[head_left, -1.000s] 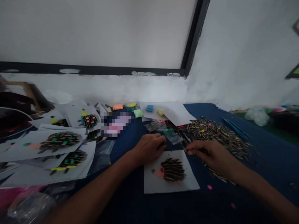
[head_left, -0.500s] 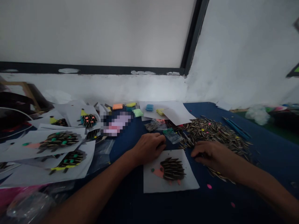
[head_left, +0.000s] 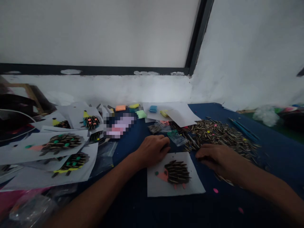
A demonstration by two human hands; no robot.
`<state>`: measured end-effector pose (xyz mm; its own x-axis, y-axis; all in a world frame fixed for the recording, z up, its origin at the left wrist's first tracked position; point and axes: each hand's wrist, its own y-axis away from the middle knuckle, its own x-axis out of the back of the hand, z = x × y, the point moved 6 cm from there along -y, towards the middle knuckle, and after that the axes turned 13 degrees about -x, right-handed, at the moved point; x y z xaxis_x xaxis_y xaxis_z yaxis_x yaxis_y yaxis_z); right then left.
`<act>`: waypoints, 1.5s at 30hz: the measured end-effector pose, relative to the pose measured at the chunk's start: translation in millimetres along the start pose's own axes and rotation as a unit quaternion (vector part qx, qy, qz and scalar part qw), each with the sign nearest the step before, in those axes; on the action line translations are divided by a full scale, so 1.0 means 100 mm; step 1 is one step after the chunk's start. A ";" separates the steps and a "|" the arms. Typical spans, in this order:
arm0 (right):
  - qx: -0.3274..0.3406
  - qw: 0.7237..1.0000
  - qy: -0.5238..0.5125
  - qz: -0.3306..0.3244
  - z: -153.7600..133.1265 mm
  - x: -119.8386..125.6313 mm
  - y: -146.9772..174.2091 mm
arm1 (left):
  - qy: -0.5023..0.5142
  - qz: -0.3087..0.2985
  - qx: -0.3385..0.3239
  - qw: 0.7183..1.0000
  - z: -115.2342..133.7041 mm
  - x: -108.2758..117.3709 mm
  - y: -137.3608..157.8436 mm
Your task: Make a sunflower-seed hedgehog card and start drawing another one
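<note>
A white paper sheet lies in front of me, bearing a hedgehog figure with a pink clay face and feet, a green nose and a back of striped sunflower seeds. My left hand rests at the sheet's upper left edge, its fingers curled in; whatever they may hold is hidden. Just right of the sheet, my right hand is closed in a pinch beside the pile of sunflower seeds. Anything between those fingertips is too dark to make out.
Finished seed hedgehogs on paper are stacked at left. Behind lie wrapped clay packs, loose white sheets and small plastic bags. Blue tweezers lie beyond the seeds. A pink dot sits on the blue tabletop.
The whole view has shifted slightly, so things appear a little further right. Both hands keep nearly the same pose and place by the sheet.
</note>
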<state>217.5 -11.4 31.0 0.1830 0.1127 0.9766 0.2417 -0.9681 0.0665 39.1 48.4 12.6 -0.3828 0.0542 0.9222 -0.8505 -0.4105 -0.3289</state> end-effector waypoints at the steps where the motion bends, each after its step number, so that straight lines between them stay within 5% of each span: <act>1: 0.003 1.000 0.003 -0.002 0.01 0.00 0.00 | 0.000 0.000 0.000 1.000 0.00 0.00 0.00; 12: -0.022 0.999 0.030 0.032 -0.05 0.03 0.03 | -0.006 0.005 0.004 1.000 0.00 0.00 0.00; 21: -0.037 0.986 -0.156 -0.034 -0.24 0.06 0.10 | -0.011 0.009 -0.001 1.000 -0.01 0.00 0.00; 45: -0.015 0.994 -0.095 0.047 -0.45 0.00 0.08 | -0.017 0.009 0.001 1.000 0.00 0.01 0.00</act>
<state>176.5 -29.4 40.8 0.3818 0.0581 0.9224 0.1858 -0.9825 -0.0150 39.1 48.5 13.7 -0.3856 0.0160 0.9225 -0.8430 -0.4126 -0.3452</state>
